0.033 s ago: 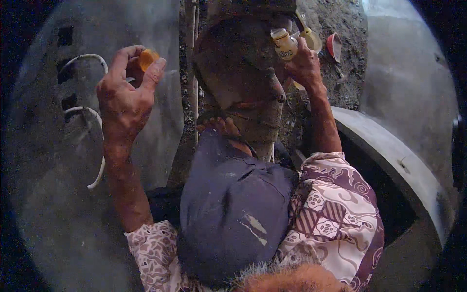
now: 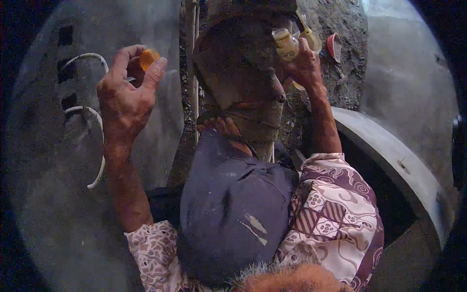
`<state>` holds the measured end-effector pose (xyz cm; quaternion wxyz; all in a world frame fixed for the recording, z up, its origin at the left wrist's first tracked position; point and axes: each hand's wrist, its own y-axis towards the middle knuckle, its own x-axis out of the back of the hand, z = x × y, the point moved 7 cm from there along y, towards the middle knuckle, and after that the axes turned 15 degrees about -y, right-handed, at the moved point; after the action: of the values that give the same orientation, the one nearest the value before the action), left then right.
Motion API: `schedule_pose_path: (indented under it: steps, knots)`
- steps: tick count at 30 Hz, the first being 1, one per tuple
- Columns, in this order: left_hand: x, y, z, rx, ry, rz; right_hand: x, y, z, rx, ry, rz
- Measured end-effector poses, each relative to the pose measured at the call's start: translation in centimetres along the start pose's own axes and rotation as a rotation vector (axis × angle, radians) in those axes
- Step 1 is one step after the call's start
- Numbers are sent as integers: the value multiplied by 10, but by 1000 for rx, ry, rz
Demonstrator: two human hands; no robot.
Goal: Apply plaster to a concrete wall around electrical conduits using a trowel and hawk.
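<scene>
My left hand (image 2: pixel 129 95), raised on the left, pinches an orange bottle cap (image 2: pixel 149 59) between thumb and fingers. On the upper right, my right hand (image 2: pixel 305 65) is wrapped round a small pale bottle (image 2: pixel 286 44) with a printed label. The bottle is slightly tilted, and its top shows no cap. Just behind that hand, close to the fingers, is a cream-coloured dipper (image 2: pixel 312 39). A wide gap separates the cap from the bottle.
A large dark rounded object (image 2: pixel 238 63) lies between my hands. A red-sided bowl (image 2: pixel 334 47) sits on rough soil at upper right. White hose (image 2: pixel 99 121) curves along the left grey surface. A curved concrete rim (image 2: pixel 389 146) stands at right; my bare foot (image 2: pixel 221 126) is below.
The bottle has turned a little in my right hand, so its label faces differently. My left hand and the cap have hardly moved.
</scene>
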<state>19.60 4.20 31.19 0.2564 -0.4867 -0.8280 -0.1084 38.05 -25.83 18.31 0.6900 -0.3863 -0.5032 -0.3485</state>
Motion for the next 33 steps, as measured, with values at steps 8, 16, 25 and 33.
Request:
schedule_pose_path:
  steps: [8,16,25,33]
  knots:
    - [-28,-2,-25,-14,-303,148,26,-36,61,279,506,-264]
    - [-47,-23,-22,-12,-222,317,2,-56,158,432,599,-39]
    - [-16,-37,-4,193,-48,238,20,-66,192,689,290,-77]
    - [35,-59,-6,-261,-6,215,2,-48,244,786,254,421]
